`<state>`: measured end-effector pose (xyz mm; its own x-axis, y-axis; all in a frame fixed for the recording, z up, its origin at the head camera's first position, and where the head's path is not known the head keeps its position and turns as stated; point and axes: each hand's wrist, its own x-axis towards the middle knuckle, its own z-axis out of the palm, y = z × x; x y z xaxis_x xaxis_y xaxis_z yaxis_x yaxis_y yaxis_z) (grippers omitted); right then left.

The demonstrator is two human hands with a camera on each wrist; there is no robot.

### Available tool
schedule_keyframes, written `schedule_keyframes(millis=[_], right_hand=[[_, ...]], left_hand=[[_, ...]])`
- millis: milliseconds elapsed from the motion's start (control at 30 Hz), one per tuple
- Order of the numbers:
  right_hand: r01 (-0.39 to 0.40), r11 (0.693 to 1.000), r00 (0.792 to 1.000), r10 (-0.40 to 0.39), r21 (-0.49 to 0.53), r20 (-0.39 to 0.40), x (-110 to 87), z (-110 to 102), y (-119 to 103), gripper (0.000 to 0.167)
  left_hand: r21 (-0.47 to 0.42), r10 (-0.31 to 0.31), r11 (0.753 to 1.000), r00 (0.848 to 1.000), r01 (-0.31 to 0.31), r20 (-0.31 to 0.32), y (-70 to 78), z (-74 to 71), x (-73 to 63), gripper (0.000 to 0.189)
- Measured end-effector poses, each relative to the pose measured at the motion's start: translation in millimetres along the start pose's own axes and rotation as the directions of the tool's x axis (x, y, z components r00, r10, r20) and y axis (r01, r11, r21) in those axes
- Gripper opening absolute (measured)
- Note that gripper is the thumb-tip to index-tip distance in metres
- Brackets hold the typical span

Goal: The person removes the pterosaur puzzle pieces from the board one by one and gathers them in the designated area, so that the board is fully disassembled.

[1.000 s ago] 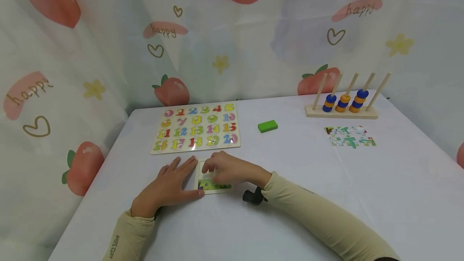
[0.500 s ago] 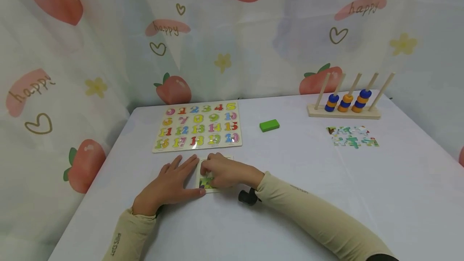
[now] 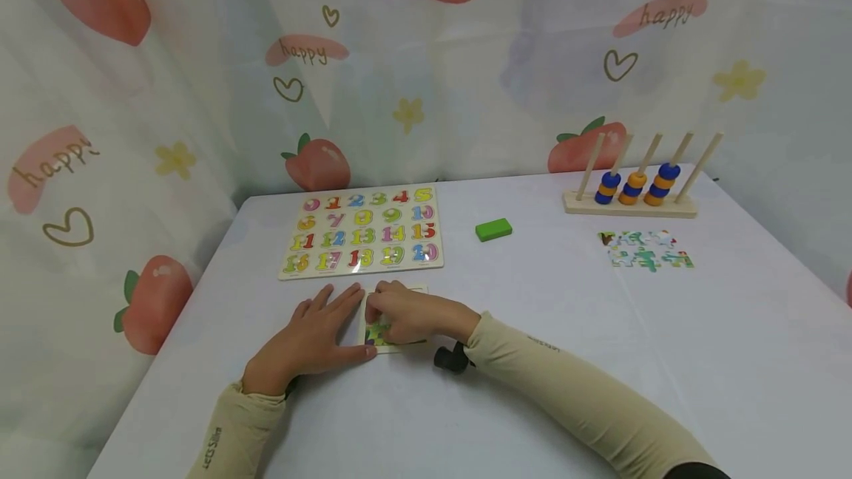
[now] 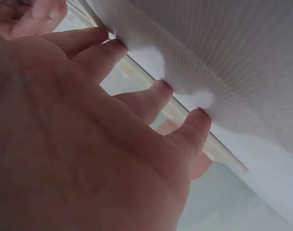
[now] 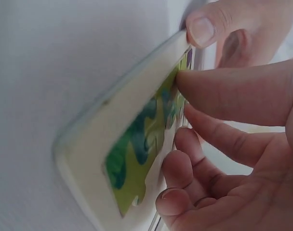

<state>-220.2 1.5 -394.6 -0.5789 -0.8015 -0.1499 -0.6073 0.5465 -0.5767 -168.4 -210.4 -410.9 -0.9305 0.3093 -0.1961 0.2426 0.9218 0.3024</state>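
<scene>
Taking the small puzzle board [image 5: 88,159] as the centre of a clock whose twelve points to the far edge of the table [image 3: 373,427], the person's left hand [image 3: 299,346] lies at about nine, its fingers spread and fairly straight, with the thumb touching the board's near left corner. The right hand [image 3: 409,316] is over the board itself, its fingers bent; the right wrist view shows its thumb tip against the green pieces [image 5: 137,144] set inside the pale frame, but whether it pinches a piece cannot be told. The board lies near the front middle of the table, its right part hidden by that hand. Beige sleeves come in, the left sleeve [image 3: 242,420] from eight o'clock and the right sleeve [image 3: 566,383] from four. A black object [image 3: 451,358] shows beside the right cuff, also at four. At eleven, just beyond the hands, lies a number board [image 3: 362,233] of coloured numerals. A green block [image 3: 494,230] sits between one and two. At two stands a bead rack [image 3: 629,205], blue and orange beads on its three middle pegs, with a cluster of jigsaw pieces [image 3: 646,260] nearer, between two and three.
</scene>
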Motion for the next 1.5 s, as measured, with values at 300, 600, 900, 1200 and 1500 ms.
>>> schedule_keyframes(millis=[300,600,900,1200,1500], right_hand=[[0.011,1.000,1.000,-0.011,0.016,0.020,2.4,-4.0,-1.2,0.022],[0.025,0.999,0.999,-0.027,0.045,0.038,2.1,-3.9,0.7,0.021],[0.061,0.995,0.997,-0.063,0.077,0.033,1.3,-3.9,2.5,0.026],[0.033,0.997,0.999,-0.035,0.072,0.027,2.8,-3.3,3.2,0.027],[-0.022,0.998,1.000,0.022,0.066,-0.005,5.3,-3.2,4.2,0.020]], left_hand=[[-0.001,0.009,1.000,1.000,-0.009,-0.001,-0.3,-1.0,-0.5,0.104],[0.003,0.013,1.000,1.000,-0.013,-0.002,0.0,-1.3,-0.7,0.105],[-0.008,0.035,0.999,0.999,-0.035,-0.012,-1.5,-1.0,-0.8,0.103],[-0.006,0.029,1.000,0.999,-0.029,-0.014,-1.3,0.1,-0.4,0.104],[-0.004,0.015,1.000,1.000,-0.015,-0.004,0.8,-0.7,-0.5,0.104]])
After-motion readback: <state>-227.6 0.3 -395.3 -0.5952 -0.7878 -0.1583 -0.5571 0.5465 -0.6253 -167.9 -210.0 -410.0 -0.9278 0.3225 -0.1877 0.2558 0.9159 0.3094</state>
